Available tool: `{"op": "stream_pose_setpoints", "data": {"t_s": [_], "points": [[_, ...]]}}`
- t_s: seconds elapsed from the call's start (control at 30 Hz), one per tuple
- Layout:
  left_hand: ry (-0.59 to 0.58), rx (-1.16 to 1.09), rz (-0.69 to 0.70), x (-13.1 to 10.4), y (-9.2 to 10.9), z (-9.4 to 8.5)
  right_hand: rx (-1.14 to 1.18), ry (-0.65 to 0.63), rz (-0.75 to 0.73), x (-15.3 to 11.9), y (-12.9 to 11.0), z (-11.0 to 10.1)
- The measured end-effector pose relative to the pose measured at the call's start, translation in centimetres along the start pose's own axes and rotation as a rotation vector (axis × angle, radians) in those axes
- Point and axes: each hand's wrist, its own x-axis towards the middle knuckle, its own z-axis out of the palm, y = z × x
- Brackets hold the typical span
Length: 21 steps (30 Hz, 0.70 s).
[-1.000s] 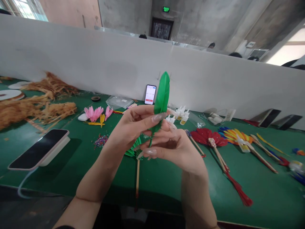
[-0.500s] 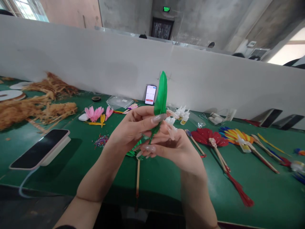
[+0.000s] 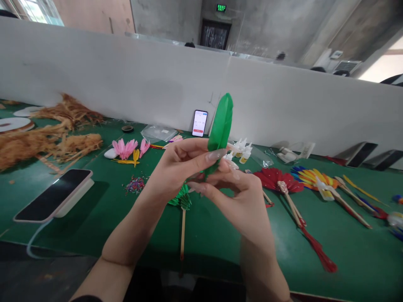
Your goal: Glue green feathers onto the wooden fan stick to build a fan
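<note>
A green feather (image 3: 221, 121) stands upright between my two hands, above the table. My left hand (image 3: 189, 163) pinches it across the lower vane with thumb and fingers. Lower down, the thumb and fingers of my right hand (image 3: 231, 184) are closed around the feather's base, which is mostly hidden. Beneath my hands lies a green feather fan (image 3: 184, 199) on a thin wooden handle (image 3: 182, 235), its upper part covered by my left hand.
Red (image 3: 278, 180) and yellow-blue (image 3: 315, 176) feather fans lie to the right, with a glue bottle (image 3: 324, 189) on the latter. Small bottles (image 3: 245, 153) and an upright phone (image 3: 199, 123) stand behind. Pink feathers (image 3: 124, 149), beads (image 3: 135, 184), another phone (image 3: 55, 195) and brown fibre (image 3: 47, 142) are left.
The feather has tilted and shifted slightly right, its broad face turned more toward me. My right hand has risen a little, uncovering more of the fan below.
</note>
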Motion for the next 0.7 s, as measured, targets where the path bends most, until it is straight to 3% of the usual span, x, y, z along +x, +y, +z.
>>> {"op": "stream_pose_setpoints", "data": {"t_s": [0.17,0.43,0.7], "points": [[0.021,-0.033,0.103,0.0,-0.1,0.2,-0.232,0.049,-0.167,-0.3,0.0,0.0],[0.037,-0.1,0.126,-0.1,0.1,0.3,-0.452,0.05,-0.428,-0.4,0.5,-0.5],[0.176,-0.104,0.157,-0.1,0.1,1.2,-0.607,0.109,-0.609,0.2,0.9,0.0]]}}
